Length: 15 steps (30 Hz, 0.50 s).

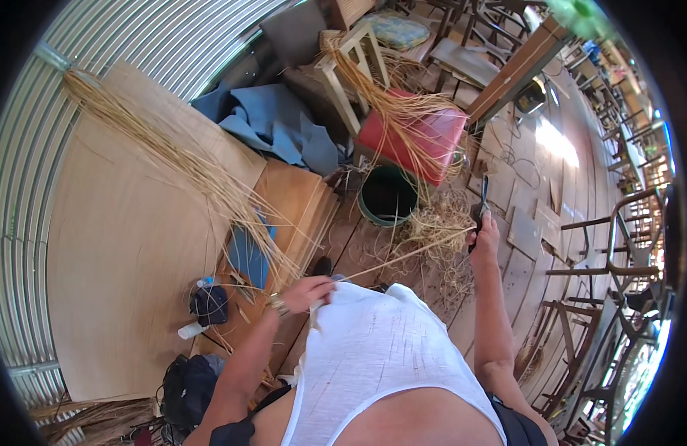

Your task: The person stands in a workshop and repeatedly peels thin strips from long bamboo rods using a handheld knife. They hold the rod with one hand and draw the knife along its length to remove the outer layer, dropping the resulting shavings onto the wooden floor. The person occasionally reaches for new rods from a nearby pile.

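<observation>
A long pale cane strip (406,255) stretches between my two hands above my lap. My left hand (310,292), with a watch at its wrist, is closed on the strip's left end beside the white cloth (380,327) over my body. Out to the right, my right hand (487,236) is closed around a dark narrow tool, which looks like a knife (484,192), its tip pointing away from me. The strip's other end meets that hand at the tool. Curly cane shavings (440,227) lie in a heap on the floor just left of my right hand.
Beyond the shavings stands a dark green bucket (389,221). Long cane strands (425,126) drape over a red seat (373,137). Another cane bundle (172,156) slants across a plywood sheet (128,260) at left. A wooden post (518,70) and metal chair frames (618,230) stand on the right.
</observation>
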### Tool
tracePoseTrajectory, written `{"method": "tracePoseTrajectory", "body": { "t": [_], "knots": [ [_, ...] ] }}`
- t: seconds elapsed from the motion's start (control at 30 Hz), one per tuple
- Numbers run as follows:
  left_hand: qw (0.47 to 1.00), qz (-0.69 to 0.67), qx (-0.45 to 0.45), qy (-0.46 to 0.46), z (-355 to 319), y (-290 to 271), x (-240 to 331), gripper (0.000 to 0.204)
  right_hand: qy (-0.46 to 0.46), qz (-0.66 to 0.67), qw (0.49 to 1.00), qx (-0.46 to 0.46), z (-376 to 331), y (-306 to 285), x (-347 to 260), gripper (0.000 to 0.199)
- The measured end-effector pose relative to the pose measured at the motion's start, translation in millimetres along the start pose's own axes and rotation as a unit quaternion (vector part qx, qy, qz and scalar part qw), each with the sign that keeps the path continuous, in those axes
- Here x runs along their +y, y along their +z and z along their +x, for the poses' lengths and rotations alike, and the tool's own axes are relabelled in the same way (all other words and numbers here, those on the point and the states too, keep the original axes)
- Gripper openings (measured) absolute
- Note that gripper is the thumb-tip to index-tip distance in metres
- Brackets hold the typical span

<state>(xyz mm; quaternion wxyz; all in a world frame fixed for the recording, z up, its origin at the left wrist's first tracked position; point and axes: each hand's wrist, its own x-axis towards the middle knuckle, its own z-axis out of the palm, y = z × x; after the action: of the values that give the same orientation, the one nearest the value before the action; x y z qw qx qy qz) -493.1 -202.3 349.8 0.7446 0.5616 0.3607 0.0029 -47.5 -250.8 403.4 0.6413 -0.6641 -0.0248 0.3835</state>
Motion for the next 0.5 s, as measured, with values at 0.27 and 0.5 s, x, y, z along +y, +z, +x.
{"method": "tracePoseTrajectory", "body": {
  "t": [0.27,0.5],
  "knots": [
    [0.944,0.168,0.270,-0.088,52.6,10.8,8.8,0.022,-0.018,-0.167,0.979,-0.112,-23.0,37.8,89.8,0.025],
    [0.773,-0.533,0.307,0.156,135.4,49.5,70.6,0.018,-0.007,-0.303,0.915,-0.267,-78.0,82.2,140.4,0.030]
  ]
}}
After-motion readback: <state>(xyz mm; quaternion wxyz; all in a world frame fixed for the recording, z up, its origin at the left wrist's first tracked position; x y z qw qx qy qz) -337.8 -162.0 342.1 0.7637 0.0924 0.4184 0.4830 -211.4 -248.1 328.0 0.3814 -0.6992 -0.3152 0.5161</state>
